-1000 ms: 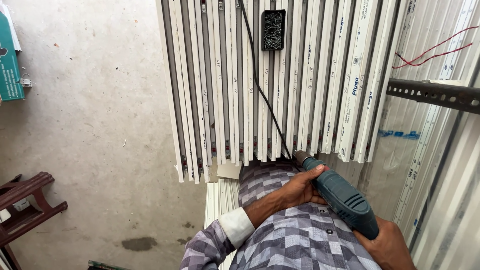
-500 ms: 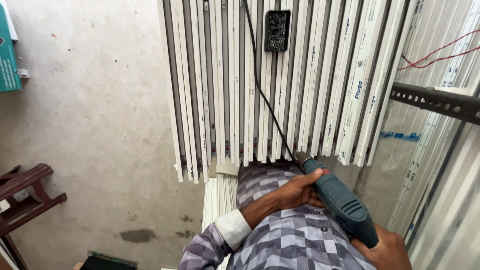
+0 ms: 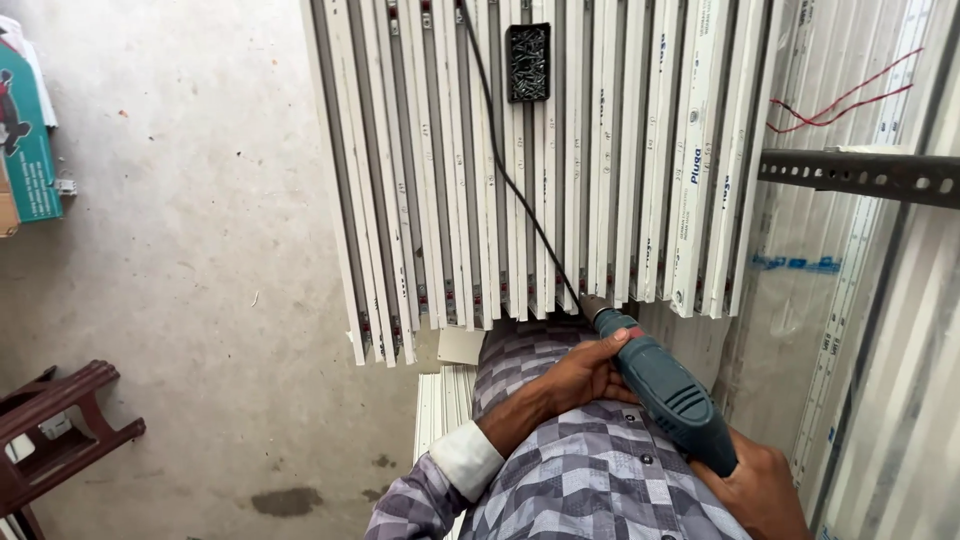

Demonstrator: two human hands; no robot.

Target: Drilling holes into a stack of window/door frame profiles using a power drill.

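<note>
My left hand (image 3: 585, 372) curls over the front of a teal electric drill (image 3: 665, 392), fingers wrapped near its nose; my right hand (image 3: 757, 485) grips the rear handle, its fingers mostly hidden beneath the body. The drill lies against my checked shirt (image 3: 590, 480), its tip touching the near ends of a stack of white plastic window profiles (image 3: 540, 170). I judge the drill rigid and fairly heavy, best held at both ends. A black cord (image 3: 505, 170) runs from the drill across the profiles, past a small black tray of screws (image 3: 528, 62). Right of the profiles juts a slotted metal angle bar (image 3: 865, 172); far left stands a brown plastic stool (image 3: 60, 430).
</note>
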